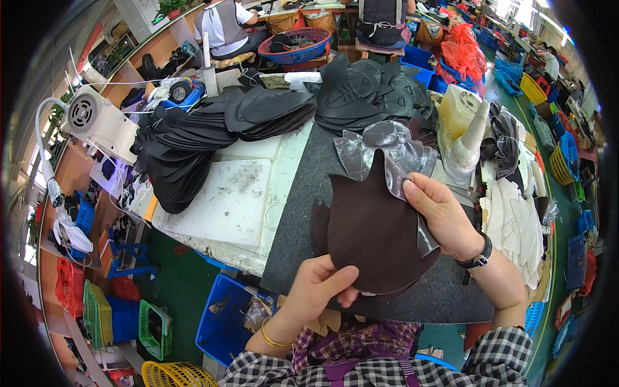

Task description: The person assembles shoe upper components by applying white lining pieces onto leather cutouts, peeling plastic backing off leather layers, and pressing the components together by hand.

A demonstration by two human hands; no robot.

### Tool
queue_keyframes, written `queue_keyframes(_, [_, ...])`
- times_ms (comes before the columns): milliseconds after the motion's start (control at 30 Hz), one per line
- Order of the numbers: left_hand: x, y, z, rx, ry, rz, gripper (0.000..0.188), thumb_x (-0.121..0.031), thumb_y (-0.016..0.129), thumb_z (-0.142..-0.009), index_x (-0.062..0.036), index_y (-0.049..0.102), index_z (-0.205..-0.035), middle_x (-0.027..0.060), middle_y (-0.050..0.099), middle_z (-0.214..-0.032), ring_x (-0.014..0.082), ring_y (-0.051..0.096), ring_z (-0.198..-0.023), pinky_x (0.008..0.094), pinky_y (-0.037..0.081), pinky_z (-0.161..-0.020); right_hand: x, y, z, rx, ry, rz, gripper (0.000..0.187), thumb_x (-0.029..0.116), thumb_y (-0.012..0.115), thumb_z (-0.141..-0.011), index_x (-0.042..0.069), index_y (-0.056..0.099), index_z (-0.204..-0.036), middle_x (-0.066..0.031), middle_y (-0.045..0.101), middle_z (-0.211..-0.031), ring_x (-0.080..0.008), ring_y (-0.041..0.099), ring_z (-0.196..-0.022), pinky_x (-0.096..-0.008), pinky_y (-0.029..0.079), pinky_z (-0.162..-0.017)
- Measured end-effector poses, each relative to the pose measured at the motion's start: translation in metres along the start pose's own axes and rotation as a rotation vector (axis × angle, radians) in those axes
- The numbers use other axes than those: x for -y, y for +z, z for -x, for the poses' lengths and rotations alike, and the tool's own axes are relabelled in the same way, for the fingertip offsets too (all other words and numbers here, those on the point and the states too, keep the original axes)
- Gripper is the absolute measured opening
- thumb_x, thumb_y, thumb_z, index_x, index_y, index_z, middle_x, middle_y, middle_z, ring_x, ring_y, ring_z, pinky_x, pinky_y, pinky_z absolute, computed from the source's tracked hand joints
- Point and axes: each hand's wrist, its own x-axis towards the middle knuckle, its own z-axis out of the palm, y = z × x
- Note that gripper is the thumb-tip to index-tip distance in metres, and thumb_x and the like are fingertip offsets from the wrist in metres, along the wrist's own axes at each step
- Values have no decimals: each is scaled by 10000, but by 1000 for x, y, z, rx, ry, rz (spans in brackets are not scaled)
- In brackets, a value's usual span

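Over the dark grey mat (pixel 293 251), I hold a dark brown cut shoe-upper piece (pixel 374 232) with a pointed top. My left hand (pixel 322 287) pinches its lower left edge between thumb and fingers. At its upper right, my right hand (pixel 442 209) is closed with the thumb on a glossy grey strip (pixel 394 174) along the piece's edge. Whether that strip is the piece's own turned back or a separate layer, I cannot tell. Just beyond lie shiny grey cut pieces (pixel 354 155). Another brown edge (pixel 320 226) shows behind the held piece.
Stacked black cut pieces (pixel 180 161) lie left of the mat by a white board (pixel 225 200). More black pieces (pixel 348 93) are piled behind. A cloudy plastic container (pixel 456 116) and pale scraps (pixel 512 219) stand right. A blue bin (pixel 222 322) is below; people sit beyond.
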Motion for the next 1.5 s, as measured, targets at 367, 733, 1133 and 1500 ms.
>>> queue_keyframes(367, [-18,9,-47,-57,229,-152,202,-133,632,-921,34,629,-1035,80,670,-804,88,614,-664,200,487,-593,29,33,5,165,-556,803,276,89,709,-803,20,633,-1058,-96,648,-861,-246,659,-741,-317,528,-648])
queue_keyframes(733, [-5,6,-83,97,72,-14,181,-121,517,-977,10,625,-1038,66,657,-859,163,646,-735,263,522,-654,25,7,-42,85,-308,849,148,125,622,-863,-17,632,-825,-179,628,-681,-324,646,-641,-348,503,-588])
queue_keyframes(1133, [16,-76,70,-82,-328,108,137,-184,507,-949,-71,506,-870,11,482,-590,108,435,-473,228,337,-412,17,1,-36,239,-397,881,140,163,603,-902,29,629,-869,-149,621,-692,-357,613,-639,-386,483,-570])
queue_keyframes(1500, [77,5,14,350,-274,1122,1000,-802,281,-820,-37,270,-1463,148,360,-1476,268,353,-1364,446,307,-1110,54,54,44,608,-739,1462,143,155,596,-759,35,529,-799,-46,492,-649,-181,574,-504,-295,444,-404])
